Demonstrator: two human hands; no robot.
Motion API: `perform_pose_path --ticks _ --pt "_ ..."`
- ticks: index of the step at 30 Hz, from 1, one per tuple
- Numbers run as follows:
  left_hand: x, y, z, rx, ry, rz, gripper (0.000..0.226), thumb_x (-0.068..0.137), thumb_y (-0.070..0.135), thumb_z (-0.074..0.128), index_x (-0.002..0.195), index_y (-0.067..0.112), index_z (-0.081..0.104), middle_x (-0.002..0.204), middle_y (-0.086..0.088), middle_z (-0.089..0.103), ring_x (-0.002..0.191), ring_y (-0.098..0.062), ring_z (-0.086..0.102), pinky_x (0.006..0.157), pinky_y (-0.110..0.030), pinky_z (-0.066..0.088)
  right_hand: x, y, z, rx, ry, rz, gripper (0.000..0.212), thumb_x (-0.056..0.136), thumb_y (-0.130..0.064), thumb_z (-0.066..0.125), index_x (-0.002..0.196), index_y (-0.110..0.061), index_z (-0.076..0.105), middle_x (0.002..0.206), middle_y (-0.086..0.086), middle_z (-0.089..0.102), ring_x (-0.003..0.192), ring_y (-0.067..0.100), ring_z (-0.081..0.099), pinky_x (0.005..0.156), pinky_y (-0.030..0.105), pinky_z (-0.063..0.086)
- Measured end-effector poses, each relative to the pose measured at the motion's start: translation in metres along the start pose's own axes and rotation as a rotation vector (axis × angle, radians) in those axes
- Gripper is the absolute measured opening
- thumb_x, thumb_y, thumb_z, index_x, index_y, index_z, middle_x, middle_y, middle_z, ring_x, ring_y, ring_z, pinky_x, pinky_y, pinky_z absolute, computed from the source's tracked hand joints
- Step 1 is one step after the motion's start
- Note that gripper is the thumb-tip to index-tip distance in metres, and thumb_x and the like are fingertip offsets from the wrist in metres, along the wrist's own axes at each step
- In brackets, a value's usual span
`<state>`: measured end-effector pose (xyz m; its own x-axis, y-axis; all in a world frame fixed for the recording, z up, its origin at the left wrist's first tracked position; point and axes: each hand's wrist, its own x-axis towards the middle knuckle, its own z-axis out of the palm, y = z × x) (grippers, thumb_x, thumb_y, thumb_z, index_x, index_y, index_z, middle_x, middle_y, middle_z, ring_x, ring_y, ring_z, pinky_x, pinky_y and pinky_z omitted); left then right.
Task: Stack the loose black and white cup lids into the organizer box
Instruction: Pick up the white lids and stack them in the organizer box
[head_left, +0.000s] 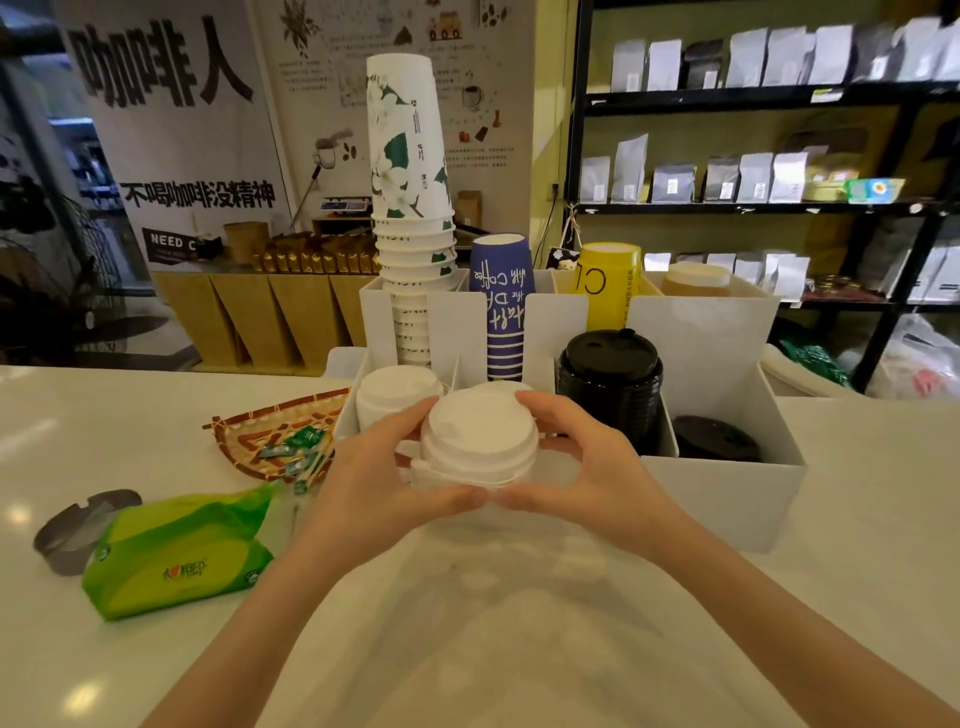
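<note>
Both hands, left hand (379, 467) and right hand (597, 467), curl fingers (545, 410) round white lids (478, 441), thumbs meeting beneath, likely squaring them before organizer box (727, 488).

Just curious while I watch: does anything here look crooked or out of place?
Slightly: the white lids held between the left hand and right hand sit unevenly, lower edges splayed. Nothing looks spilled.

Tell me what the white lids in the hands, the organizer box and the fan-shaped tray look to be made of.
White lids: likely thin moulded plastic with a matte finish; crisp stepped rims, though moulded pulp can't be ruled out. Organizer box: apparently rigid white plastic or acrylic sheet, smooth with flat thin walls. Fan-shaped tray: woven bamboo or similar strips, showing a tan and brown lattice.
</note>
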<state>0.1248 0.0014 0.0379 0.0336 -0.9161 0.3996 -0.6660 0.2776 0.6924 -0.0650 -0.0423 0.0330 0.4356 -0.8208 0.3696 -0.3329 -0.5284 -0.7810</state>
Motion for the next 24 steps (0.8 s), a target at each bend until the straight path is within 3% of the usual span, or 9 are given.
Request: perform_pose_path --ticks 2,4,8,10,12,13,18,21,24 --pt "0.011 0.006 -0.004 0.023 0.018 0.026 0.097 0.041 0.062 0.067 0.129 0.032 0.040 0.113 0.019 0.051 0.100 -0.002 0.048 0.079 -0.017 0.041 0.009 -0.004 -0.006 0.017 0.025 -0.031 0.074 0.059 -0.031 0.081 0.122 -0.037 0.043 0.120 -0.018 0.055 0.110 -0.001 0.052 0.094 0.018 0.043" --pt "0.027 0.009 -0.005 0.026 0.027 0.045 0.090 0.049 0.051 0.075 0.129 0.032 0.040 0.112 0.017 0.052 0.099 -0.002 0.048 0.074 -0.014 0.040 0.020 -0.006 -0.011 0.036 0.050 -0.054 0.069 0.062 -0.028 0.080 0.120 -0.037 0.042 0.123 -0.014 0.052 0.113 0.001 0.051 0.096 0.018 0.043" --pt "0.059 0.007 0.004 -0.002 0.059 0.031 0.083 0.056 0.038 0.079 0.129 0.031 0.040 0.123 0.009 0.054 0.103 -0.006 0.047 0.079 -0.020 0.041 0.037 -0.002 -0.013 -0.010 0.115 -0.067 0.068 0.070 -0.027 0.073 0.129 -0.029 0.038 0.133 -0.008 0.043 0.121 0.003 0.042 0.106 0.024 0.037" --pt "0.069 0.003 0.010 -0.024 0.043 0.039 0.078 0.057 0.037 0.079 0.126 0.031 0.043 0.125 0.007 0.056 0.104 -0.006 0.049 0.076 -0.016 0.041 0.041 0.001 -0.009 -0.094 0.122 -0.057 0.068 0.077 -0.029 0.067 0.134 -0.028 0.031 0.139 -0.007 0.037 0.121 -0.001 0.034 0.105 0.013 0.028" --pt "0.075 -0.002 0.013 -0.054 0.020 0.039 0.075 0.056 0.038 0.079 0.124 0.032 0.046 0.123 0.006 0.059 0.104 -0.007 0.052 0.075 -0.013 0.041 0.045 0.003 -0.004 -0.195 0.109 -0.053 0.067 0.083 -0.030 0.059 0.139 -0.025 0.023 0.145 -0.006 0.028 0.123 -0.003 0.025 0.095 -0.003 0.016" --pt "0.077 -0.005 0.015 -0.063 0.016 0.037 0.075 0.057 0.039 0.079 0.124 0.032 0.046 0.122 0.006 0.059 0.104 -0.008 0.053 0.075 -0.013 0.041 0.046 0.005 0.000 -0.232 0.095 -0.052 0.068 0.085 -0.030 0.055 0.142 -0.022 0.018 0.149 -0.005 0.023 0.127 -0.002 0.022 0.096 -0.004 0.011" --pt "0.081 -0.011 0.020 -0.014 0.019 0.032 0.074 0.059 0.038 0.078 0.125 0.029 0.046 0.116 0.008 0.059 0.101 -0.009 0.053 0.073 -0.011 0.040 0.051 0.011 0.010 -0.283 0.021 -0.016 0.067 0.093 -0.023 0.041 0.144 -0.017 -0.001 0.156 0.000 0.001 0.143 0.015 0.002 0.114 0.026 0.011" --pt "0.083 -0.010 0.020 0.019 -0.016 0.027 0.072 0.060 0.039 0.077 0.125 0.028 0.046 0.112 0.010 0.057 0.100 -0.008 0.052 0.073 -0.013 0.041 0.053 0.010 0.010 -0.278 0.007 0.000 0.069 0.092 -0.018 0.042 0.143 -0.017 -0.004 0.155 -0.001 0.000 0.143 0.016 0.003 0.115 0.028 0.014" --pt "0.085 -0.010 0.021 0.074 -0.041 0.033 0.068 0.061 0.041 0.075 0.122 0.029 0.048 0.114 0.007 0.061 0.097 -0.009 0.052 0.074 -0.017 0.043 0.054 0.007 0.010 -0.290 -0.009 0.013 0.073 0.090 -0.019 0.046 0.143 -0.017 -0.004 0.154 -0.002 0.002 0.141 0.015 0.009 0.107 0.020 0.015"
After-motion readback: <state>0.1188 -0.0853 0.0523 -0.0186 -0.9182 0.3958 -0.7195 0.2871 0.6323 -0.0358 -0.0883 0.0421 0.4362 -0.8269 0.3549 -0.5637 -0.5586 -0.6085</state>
